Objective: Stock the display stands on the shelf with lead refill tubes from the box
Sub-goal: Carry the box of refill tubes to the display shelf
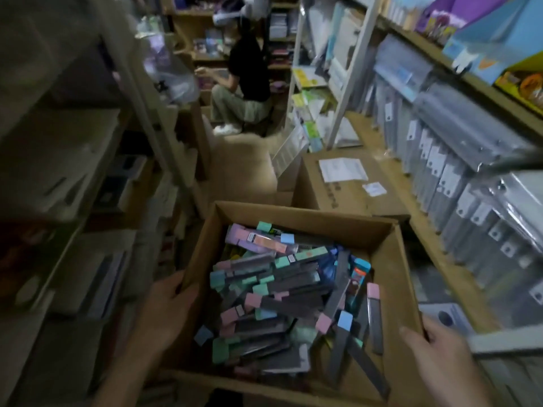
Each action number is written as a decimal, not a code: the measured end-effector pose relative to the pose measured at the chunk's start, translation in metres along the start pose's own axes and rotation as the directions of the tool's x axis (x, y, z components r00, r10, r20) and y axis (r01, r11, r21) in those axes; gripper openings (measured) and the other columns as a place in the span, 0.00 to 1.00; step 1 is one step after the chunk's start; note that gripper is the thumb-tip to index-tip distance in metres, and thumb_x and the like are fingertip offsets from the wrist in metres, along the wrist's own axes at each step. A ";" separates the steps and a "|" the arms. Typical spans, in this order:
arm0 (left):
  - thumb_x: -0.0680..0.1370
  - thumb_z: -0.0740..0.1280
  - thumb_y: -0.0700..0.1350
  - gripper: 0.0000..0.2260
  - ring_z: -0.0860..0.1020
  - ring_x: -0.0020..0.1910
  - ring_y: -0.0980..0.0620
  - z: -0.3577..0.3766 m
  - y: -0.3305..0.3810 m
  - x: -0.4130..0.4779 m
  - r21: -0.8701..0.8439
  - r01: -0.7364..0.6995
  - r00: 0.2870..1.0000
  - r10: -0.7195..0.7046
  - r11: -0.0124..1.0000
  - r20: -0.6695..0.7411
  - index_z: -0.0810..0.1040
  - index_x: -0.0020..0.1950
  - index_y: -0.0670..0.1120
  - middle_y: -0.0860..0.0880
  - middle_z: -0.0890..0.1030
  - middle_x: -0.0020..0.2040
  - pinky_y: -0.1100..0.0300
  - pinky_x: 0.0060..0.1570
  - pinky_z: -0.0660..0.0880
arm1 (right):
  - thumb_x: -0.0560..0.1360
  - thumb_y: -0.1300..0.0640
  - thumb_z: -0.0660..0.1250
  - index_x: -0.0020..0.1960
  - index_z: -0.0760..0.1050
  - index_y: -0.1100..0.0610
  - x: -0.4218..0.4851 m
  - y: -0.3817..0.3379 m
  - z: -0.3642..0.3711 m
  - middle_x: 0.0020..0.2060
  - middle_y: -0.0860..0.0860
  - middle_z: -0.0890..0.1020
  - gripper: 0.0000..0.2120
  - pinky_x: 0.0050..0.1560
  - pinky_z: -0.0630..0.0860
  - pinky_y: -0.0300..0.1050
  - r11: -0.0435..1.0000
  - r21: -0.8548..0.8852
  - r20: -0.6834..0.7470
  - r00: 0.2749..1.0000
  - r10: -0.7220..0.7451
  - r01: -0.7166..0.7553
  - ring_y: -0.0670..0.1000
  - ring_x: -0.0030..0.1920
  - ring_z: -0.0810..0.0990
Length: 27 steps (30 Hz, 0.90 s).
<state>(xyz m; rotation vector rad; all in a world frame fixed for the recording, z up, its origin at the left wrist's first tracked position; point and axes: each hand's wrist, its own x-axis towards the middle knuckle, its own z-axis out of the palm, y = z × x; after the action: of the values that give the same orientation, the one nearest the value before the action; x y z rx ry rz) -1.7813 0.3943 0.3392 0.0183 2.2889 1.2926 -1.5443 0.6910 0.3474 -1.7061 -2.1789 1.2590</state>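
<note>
An open cardboard box (305, 214) fills the lower middle of the view. It holds a loose heap of several lead refill tubes (282, 295), dark grey with pink, green, blue and purple caps. My left hand (167, 306) grips the box's left wall, thumb over the rim. On the right side, my right hand (432, 351) grips the box's right wall near the front corner. The box is carried between both hands in a narrow aisle. No display stand can be made out clearly.
Shelves line both sides: plastic-wrapped grey packs (458, 171) on the right, dim stacked goods (67, 177) on the left. A closed carton (346, 186) with a paper label sits ahead on the floor. A person (244, 83) crouches at the aisle's far end.
</note>
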 end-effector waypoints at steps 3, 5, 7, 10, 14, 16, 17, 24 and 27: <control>0.81 0.65 0.40 0.09 0.83 0.32 0.43 -0.008 0.039 0.062 0.051 -0.078 0.994 0.073 0.996 0.080 0.83 0.45 0.48 0.42 0.85 0.36 0.56 0.29 0.75 | 0.75 0.60 0.72 0.45 0.84 0.47 0.018 -0.037 0.015 0.37 0.47 0.83 0.07 0.49 0.71 0.47 0.999 0.023 -0.064 0.997 0.049 -0.048 0.48 0.41 0.78; 0.81 0.65 0.39 0.11 0.82 0.30 0.45 -0.010 0.068 0.100 0.093 -0.147 0.983 0.134 0.985 0.129 0.83 0.43 0.49 0.44 0.84 0.34 0.55 0.28 0.74 | 0.75 0.61 0.72 0.49 0.85 0.52 0.028 -0.057 0.023 0.39 0.51 0.83 0.06 0.52 0.74 0.50 0.996 0.034 -0.109 0.990 0.085 -0.082 0.54 0.44 0.79; 0.81 0.65 0.39 0.11 0.83 0.33 0.45 -0.011 0.096 0.138 0.164 -0.218 0.966 0.189 0.962 0.176 0.83 0.43 0.52 0.45 0.85 0.36 0.51 0.32 0.77 | 0.76 0.62 0.71 0.51 0.84 0.54 0.035 -0.078 0.032 0.41 0.53 0.84 0.07 0.56 0.77 0.54 0.991 0.065 -0.149 0.980 0.129 -0.121 0.56 0.47 0.81; 0.82 0.65 0.40 0.11 0.84 0.39 0.48 -0.008 0.136 0.192 0.214 -0.297 0.930 0.231 0.931 0.285 0.82 0.47 0.55 0.47 0.85 0.42 0.48 0.41 0.80 | 0.76 0.63 0.71 0.55 0.84 0.56 0.053 -0.104 0.040 0.43 0.55 0.85 0.09 0.60 0.77 0.58 0.977 0.141 -0.215 0.958 0.187 -0.159 0.57 0.49 0.82; 0.83 0.63 0.43 0.11 0.85 0.41 0.56 0.010 0.183 0.256 0.223 -0.345 0.881 0.233 0.912 0.411 0.81 0.51 0.58 0.53 0.86 0.45 0.48 0.44 0.83 | 0.74 0.63 0.73 0.56 0.85 0.55 0.087 -0.124 0.047 0.46 0.56 0.86 0.12 0.61 0.76 0.58 0.947 0.238 -0.284 0.917 0.279 -0.215 0.58 0.51 0.82; 0.83 0.63 0.43 0.11 0.85 0.41 0.54 0.025 0.204 0.282 0.214 -0.369 0.863 0.248 0.904 0.440 0.82 0.51 0.57 0.55 0.87 0.45 0.46 0.43 0.84 | 0.72 0.63 0.74 0.56 0.85 0.54 0.108 -0.129 0.049 0.46 0.55 0.86 0.13 0.64 0.75 0.59 0.929 0.287 -0.304 0.897 0.321 -0.235 0.58 0.53 0.82; 0.83 0.63 0.43 0.12 0.86 0.41 0.53 0.032 0.215 0.293 0.212 -0.383 0.855 0.258 0.899 0.449 0.83 0.50 0.57 0.54 0.87 0.45 0.45 0.43 0.84 | 0.72 0.63 0.75 0.54 0.86 0.54 0.119 -0.130 0.050 0.45 0.54 0.87 0.12 0.64 0.75 0.58 0.921 0.309 -0.311 0.890 0.334 -0.238 0.58 0.54 0.82; 0.83 0.65 0.43 0.09 0.85 0.36 0.46 0.078 0.287 0.357 0.257 -0.443 0.803 0.253 0.859 0.540 0.84 0.48 0.52 0.47 0.86 0.41 0.39 0.39 0.80 | 0.72 0.65 0.75 0.54 0.86 0.56 0.164 -0.154 0.049 0.50 0.54 0.85 0.12 0.68 0.70 0.54 0.883 0.359 -0.392 0.809 0.437 -0.303 0.58 0.60 0.79; 0.82 0.65 0.45 0.11 0.84 0.34 0.48 0.106 0.319 0.387 0.285 -0.492 0.752 0.236 0.823 0.616 0.84 0.44 0.55 0.48 0.86 0.38 0.47 0.36 0.78 | 0.73 0.66 0.73 0.54 0.84 0.65 0.177 -0.163 0.052 0.48 0.61 0.85 0.09 0.66 0.72 0.59 0.852 0.353 -0.357 0.786 0.504 -0.386 0.64 0.56 0.81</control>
<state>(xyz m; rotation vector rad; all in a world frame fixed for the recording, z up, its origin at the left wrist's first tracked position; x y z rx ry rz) -2.1459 0.7516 0.3886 0.9419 2.0344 0.7556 -1.7609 0.8079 0.3498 -2.2025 -1.3279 1.0373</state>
